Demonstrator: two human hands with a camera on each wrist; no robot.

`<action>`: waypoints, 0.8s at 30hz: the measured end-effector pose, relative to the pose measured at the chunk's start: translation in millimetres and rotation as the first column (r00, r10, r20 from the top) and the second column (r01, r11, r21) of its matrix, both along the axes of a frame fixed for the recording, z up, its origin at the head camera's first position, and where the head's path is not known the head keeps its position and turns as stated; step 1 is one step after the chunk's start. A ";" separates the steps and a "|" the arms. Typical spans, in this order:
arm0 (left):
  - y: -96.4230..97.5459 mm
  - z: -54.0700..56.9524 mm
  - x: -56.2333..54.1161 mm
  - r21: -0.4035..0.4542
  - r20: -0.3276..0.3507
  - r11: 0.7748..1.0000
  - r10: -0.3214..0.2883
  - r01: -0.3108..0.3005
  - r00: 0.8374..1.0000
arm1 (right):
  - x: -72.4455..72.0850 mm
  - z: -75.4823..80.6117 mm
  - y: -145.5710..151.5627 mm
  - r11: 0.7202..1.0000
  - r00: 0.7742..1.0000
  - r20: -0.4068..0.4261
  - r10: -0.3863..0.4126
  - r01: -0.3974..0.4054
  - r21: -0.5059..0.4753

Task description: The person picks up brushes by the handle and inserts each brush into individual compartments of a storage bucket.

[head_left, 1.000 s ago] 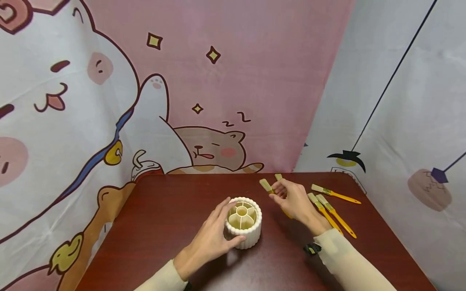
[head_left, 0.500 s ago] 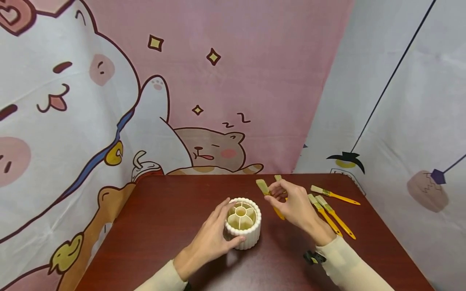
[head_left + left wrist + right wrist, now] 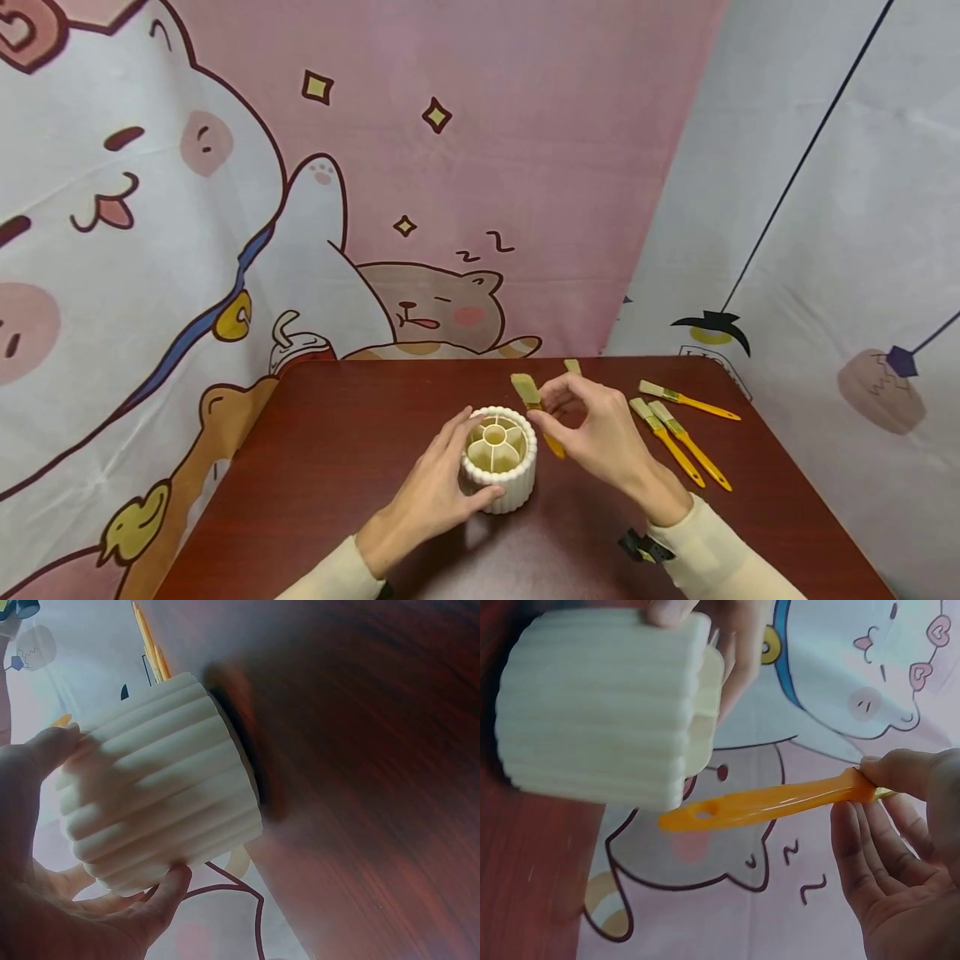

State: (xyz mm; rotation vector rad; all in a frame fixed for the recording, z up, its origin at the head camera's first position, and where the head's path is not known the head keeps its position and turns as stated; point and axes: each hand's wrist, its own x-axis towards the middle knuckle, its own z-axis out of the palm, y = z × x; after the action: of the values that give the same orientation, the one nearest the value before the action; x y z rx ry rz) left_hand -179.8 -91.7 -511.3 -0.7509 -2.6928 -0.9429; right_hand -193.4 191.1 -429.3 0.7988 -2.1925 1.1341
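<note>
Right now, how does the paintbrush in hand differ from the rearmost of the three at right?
Support: held paintbrush is pinched in the right hand, off the table; rearmost paintbrush lies on it.
Pose: held paintbrush is bristles up; rearmost paintbrush lies flat, bristles leftward.
Place: held paintbrush is near the fluted white holder; rearmost paintbrush is farther off.
Shared: yellow-orange handles, pale bristles.

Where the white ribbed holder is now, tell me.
In the head view, the holder is on the table, between the left hand gripping it and the brush in the right hand.

far brush [image 3: 572, 366] mostly behind right hand [image 3: 602, 427]
</note>
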 end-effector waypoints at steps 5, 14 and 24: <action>0.0 0.1 -0.2 0.009 0.006 1.000 0.001 -0.001 1.000 | 6.1 8.1 -6.4 0.999 0.999 -0.016 0.041 -0.041 -0.008; 1.7 -0.6 1.0 0.021 0.008 0.999 0.024 -0.024 1.000 | 14.7 11.5 -19.6 0.983 0.985 -0.047 0.165 -0.168 -0.074; 2.5 -1.6 -0.3 0.034 -0.001 0.999 0.035 -0.035 0.999 | 15.1 3.4 -28.8 0.955 0.961 -0.070 0.269 -0.275 -0.113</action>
State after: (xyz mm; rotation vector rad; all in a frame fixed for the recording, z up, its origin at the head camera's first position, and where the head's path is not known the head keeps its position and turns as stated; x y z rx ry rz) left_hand -180.1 -89.1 -513.0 -0.6954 -2.6726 -0.9767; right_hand -178.4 162.3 -425.9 1.0891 -1.9892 1.3478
